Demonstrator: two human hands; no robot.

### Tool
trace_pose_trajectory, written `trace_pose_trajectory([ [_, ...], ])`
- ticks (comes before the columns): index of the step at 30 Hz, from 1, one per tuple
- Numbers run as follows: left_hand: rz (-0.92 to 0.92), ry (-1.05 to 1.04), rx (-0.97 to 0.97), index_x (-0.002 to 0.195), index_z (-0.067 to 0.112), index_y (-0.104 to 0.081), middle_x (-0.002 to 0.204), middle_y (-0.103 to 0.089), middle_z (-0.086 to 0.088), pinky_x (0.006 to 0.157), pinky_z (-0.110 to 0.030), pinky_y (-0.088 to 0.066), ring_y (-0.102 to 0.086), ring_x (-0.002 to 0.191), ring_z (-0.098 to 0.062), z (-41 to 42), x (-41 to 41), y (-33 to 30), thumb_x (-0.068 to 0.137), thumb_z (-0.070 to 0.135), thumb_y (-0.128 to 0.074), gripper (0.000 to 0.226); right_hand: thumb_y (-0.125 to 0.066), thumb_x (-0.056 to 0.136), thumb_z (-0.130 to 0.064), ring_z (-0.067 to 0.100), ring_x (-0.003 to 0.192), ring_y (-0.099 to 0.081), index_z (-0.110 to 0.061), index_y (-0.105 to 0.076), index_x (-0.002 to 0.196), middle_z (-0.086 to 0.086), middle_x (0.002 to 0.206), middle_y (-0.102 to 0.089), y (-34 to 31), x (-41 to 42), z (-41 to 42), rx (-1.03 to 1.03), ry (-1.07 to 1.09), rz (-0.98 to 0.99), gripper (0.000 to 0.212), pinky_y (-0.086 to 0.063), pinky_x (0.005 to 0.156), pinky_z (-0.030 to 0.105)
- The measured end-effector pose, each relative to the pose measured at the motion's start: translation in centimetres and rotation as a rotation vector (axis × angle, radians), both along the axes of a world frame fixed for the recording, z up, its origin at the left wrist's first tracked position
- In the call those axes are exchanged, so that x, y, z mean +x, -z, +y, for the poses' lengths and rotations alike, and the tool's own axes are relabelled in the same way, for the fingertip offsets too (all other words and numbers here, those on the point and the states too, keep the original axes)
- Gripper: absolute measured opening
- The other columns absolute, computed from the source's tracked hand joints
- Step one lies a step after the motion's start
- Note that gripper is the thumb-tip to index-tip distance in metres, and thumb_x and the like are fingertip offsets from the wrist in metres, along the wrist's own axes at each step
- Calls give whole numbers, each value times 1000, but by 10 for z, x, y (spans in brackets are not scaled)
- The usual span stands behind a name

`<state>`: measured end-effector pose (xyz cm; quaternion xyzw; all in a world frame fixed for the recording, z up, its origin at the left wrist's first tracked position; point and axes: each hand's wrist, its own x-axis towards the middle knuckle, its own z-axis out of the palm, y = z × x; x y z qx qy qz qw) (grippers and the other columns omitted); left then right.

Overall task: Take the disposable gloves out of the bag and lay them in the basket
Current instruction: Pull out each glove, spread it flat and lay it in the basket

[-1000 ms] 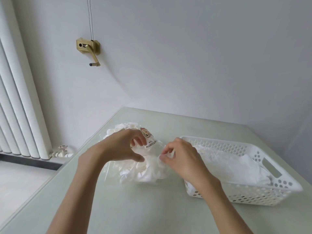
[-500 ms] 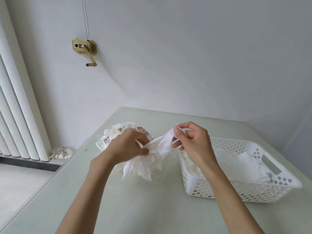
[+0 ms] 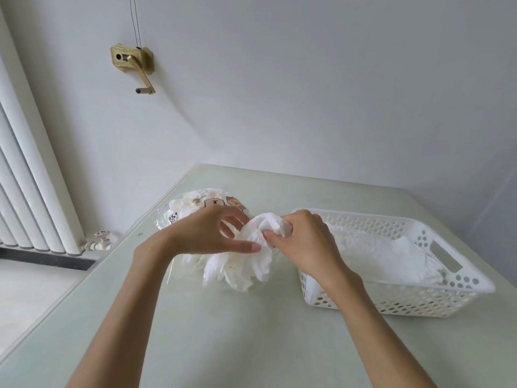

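A clear plastic bag [image 3: 195, 205] with cartoon prints lies on the pale green table, stuffed with white disposable gloves. A bunch of gloves [image 3: 246, 264] hangs out of its mouth towards me. My right hand [image 3: 302, 242] grips the top of that bunch with curled fingers. My left hand [image 3: 207, 233] is at the bag's mouth, thumb against the gloves and fingers bent over the bag. To the right stands a white perforated basket [image 3: 436, 301] with several white gloves [image 3: 391, 253] lying in it.
The table [image 3: 223, 331] meets a white wall at the back. A white radiator [image 3: 25, 177] with a valve stands at the left, past the table's left edge. A brass crank fitting [image 3: 134, 63] is fixed on the wall.
My right hand pulled a bunch of gloves up and out of the bag, then came down and gathered it in a fist just left of the basket. My left hand stayed at the bag's mouth.
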<state>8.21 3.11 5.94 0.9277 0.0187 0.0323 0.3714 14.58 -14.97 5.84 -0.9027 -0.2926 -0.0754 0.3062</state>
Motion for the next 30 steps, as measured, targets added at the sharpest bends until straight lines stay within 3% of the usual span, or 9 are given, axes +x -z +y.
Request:
trace_pose_trajectory([
  [3,-6,-87,112,109,36,-52,103,-55,22,76,-15,-44,-56,92,4,-9,3,2,55,67,-74,66,-68,83,-39,10,48,-31,-18,-32,49,-4,51,-34,0,0,1,16,-18,28,54,-20,46,26],
  [6,-70,-211,261,110,30,-48,97,-52,20,67,-22,-37,-50,86,-4,-12,13,14,65,57,-78,61,-70,81,-39,18,55,-45,-9,-45,54,1,55,-46,5,6,2,29,-54,55,47,-28,50,28],
  [9,17,-261,375,116,25,-46,101,-50,14,73,-28,-36,-42,95,-10,-6,18,24,65,49,-81,67,-71,80,-28,16,54,-41,-14,-46,54,-3,52,-40,4,11,-1,117,-120,133,38,-29,52,28],
  [12,91,-274,439,120,23,-45,102,-47,13,74,-29,-38,-42,102,-12,1,18,30,65,42,-84,70,-65,82,-15,-1,55,-53,-24,-67,69,-14,59,-59,-10,15,-10,390,-127,263,16,-39,53,14],
  [14,96,-270,461,121,23,-45,102,-46,13,73,-29,-38,-44,108,-14,2,16,32,65,38,-84,70,-61,86,-14,-5,62,-59,-24,-71,81,-14,73,-67,-19,16,-16,420,-156,333,15,-41,57,10],
  [17,124,-256,533,122,23,-46,112,-49,10,76,-28,-39,-43,115,-16,-1,17,33,65,37,-84,70,-58,89,-11,1,74,-67,-19,-72,89,-6,85,-73,-24,19,-26,462,-178,420,16,-46,66,15],
  [20,164,-256,586,124,25,-46,121,-49,8,77,-28,-37,-41,119,-16,-2,18,35,67,35,-82,69,-58,90,-11,7,72,-69,-17,-71,88,-3,81,-73,-29,24,-32,586,-111,507,14,-50,71,20],
  [25,191,-226,632,125,25,-45,124,-48,8,78,-27,-35,-41,120,-16,-4,18,33,69,37,-80,67,-48,91,-15,9,66,-60,-19,-56,72,-5,70,-62,-42,34,-54,1198,-126,791,21,-46,64,21],
  [30,332,-128,533,138,26,-37,135,-44,10,103,-33,-37,-37,129,-14,-1,9,18,68,52,-79,86,-57,91,-18,8,60,-62,-17,-63,78,-5,69,-65,-38,40,-61,882,-22,681,14,-47,56,18],
])
